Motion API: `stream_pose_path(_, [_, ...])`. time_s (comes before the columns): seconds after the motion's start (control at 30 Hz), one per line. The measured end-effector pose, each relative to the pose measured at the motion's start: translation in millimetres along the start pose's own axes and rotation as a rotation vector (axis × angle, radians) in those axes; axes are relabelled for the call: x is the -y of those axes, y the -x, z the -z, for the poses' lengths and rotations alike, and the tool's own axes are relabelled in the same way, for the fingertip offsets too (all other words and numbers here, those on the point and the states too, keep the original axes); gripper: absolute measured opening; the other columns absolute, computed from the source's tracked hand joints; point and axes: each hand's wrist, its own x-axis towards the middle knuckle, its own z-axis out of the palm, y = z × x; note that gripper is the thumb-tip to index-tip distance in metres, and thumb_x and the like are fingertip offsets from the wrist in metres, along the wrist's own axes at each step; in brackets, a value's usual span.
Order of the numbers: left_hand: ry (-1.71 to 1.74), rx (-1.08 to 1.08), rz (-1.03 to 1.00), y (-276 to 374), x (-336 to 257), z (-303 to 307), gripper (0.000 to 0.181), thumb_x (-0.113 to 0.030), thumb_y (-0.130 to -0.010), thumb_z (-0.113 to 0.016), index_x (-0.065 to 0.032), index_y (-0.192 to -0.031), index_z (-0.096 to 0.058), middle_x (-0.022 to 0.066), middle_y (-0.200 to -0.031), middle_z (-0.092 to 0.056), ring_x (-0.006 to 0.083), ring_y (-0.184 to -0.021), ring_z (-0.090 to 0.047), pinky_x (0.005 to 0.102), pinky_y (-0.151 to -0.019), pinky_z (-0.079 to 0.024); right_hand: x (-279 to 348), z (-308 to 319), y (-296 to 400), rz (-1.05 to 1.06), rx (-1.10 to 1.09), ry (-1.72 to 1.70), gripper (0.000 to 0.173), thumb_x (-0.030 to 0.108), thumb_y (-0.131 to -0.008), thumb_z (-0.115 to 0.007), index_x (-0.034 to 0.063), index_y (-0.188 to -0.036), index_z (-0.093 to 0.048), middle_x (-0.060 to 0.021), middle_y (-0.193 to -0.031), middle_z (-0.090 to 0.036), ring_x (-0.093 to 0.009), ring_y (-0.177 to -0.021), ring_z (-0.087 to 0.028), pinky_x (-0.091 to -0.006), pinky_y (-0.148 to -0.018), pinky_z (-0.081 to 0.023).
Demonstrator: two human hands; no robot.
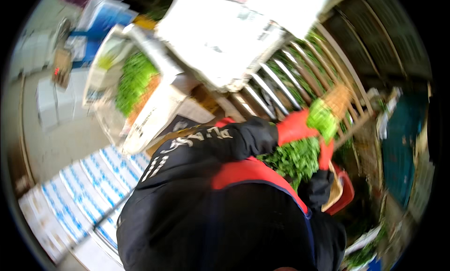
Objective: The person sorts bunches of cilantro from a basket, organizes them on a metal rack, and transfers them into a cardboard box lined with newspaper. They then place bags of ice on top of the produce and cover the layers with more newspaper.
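Red gloves cover both hands, and the view is blurred by motion. My left hand (297, 127) is closed on a bunch of leafy greens (322, 120) at its pale stems. The bunch's brown roots point up and right over a slatted rack (306, 81), while its dark green leaves hang below, in front of my body. My right hand (326, 154) is against the other side of the same bunch, near the stems and leaves; its fingers are partly hidden. More greens show between and under the rack's slats.
A bright white covered block (218, 39) sits beyond the rack. On the left is an open bag (154, 119) of rooted greens, above white boxes with blue print (82, 197). A red basin (346, 193) lies beside my right sleeve. Green crates (399, 148) stand at the right.
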Motion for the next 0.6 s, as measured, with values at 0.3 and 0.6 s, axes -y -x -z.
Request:
stream_pose_path(0.3, [-0.404, -0.676, -0.634, 195.4, -22.6, 150.7, 0.087, -0.027, -0.060, -0.078, -0.0041, -0.132, -0.035, 0.0159, -0.100, -0.056, 0.0330, -0.088, -0.056, 0.0403, -0.081, -0.041, 141.9, -198.7, 41.5, 0.343, 0.489, 0.222, 0.053, 0.015, -0.071, -0.069, -0.0008, -0.117, -0.049, -0.0105, -0.112, -0.055, -0.019, -0.100, -0.055, -0.0317, -0.087, -0.043])
stream_pose_path(0.6, [0.748, -1.082, -0.900, 294.2, 74.2, 339.9, 0.062, -0.009, -0.069, -0.074, -0.0036, -0.122, -0.044, 0.0078, -0.120, -0.053, 0.0193, -0.107, -0.052, 0.0341, -0.089, -0.045, 257.4, -561.6, 88.1, 1.155, 1.021, 0.636, 0.071, 0.004, -0.055, -0.065, 0.0036, -0.123, -0.045, -0.0193, -0.108, -0.057, -0.035, -0.104, -0.052, -0.0368, -0.090, -0.041])
